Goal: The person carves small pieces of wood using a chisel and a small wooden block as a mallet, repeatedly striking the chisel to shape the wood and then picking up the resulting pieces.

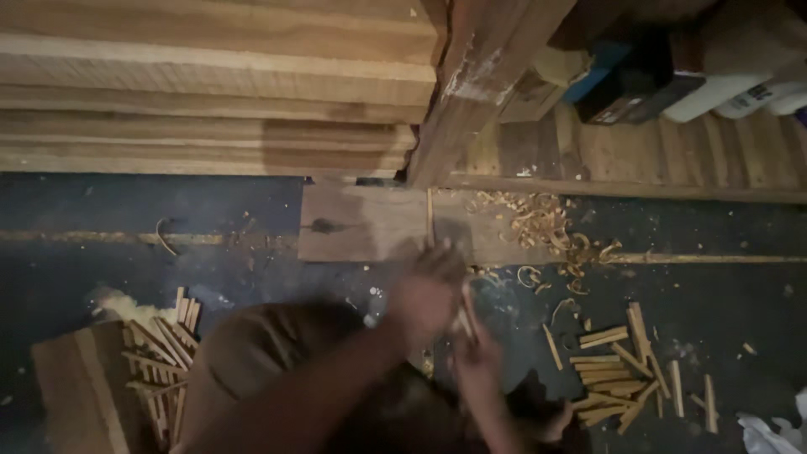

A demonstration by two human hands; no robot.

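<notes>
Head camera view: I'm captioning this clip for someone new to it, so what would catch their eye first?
Centre frame, the left hand and right hand, blurred, close together around a thin wooden stick over a flat board. Stacked pale planks fill the upper left. Small cut sticks lie in piles at lower right and lower left, with curled shavings nearby.
</notes>
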